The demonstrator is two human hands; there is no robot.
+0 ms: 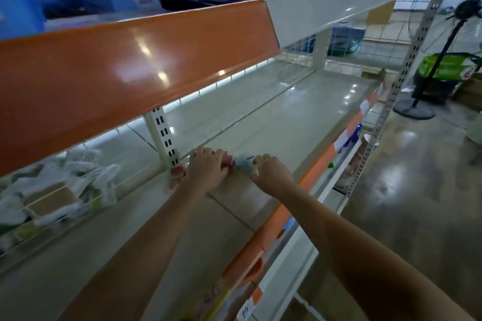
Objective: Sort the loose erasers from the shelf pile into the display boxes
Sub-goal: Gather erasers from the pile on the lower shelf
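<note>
Beside the perforated cream shelf upright (167, 138), toward the back of the glossy pale-green metal shelf (300, 117), both bare hands work close together at a small cluster of loose erasers. Just right of the upright's foot, the left hand (206, 169) lies palm down with its fingers curled over a blurred pink-red eraser (227, 159), which shows at the fingertips; how firmly it is gripped I cannot tell. Right of that, further from the upright, the right hand (271, 174) has thumb and fingers spread apart around a pale blue-and-white wrapped eraser (245, 163) that lies on the shelf surface between the two hands; the fingertips are at its edges, but whether they pinch it or only touch it is unclear. At the upright's base, left of the left wrist, more pink-red packets (176, 176) sit on the shelf, too blurred to count. Left of the upright, behind a low wire divider, lies a heap of white-and-green packaged goods (60, 190). Above the upright runs a shiny orange price strip (130, 60) on the shelf overhead. Far to the upright's right, on the polished floor, a black pedestal fan (443, 34) stands.
</note>
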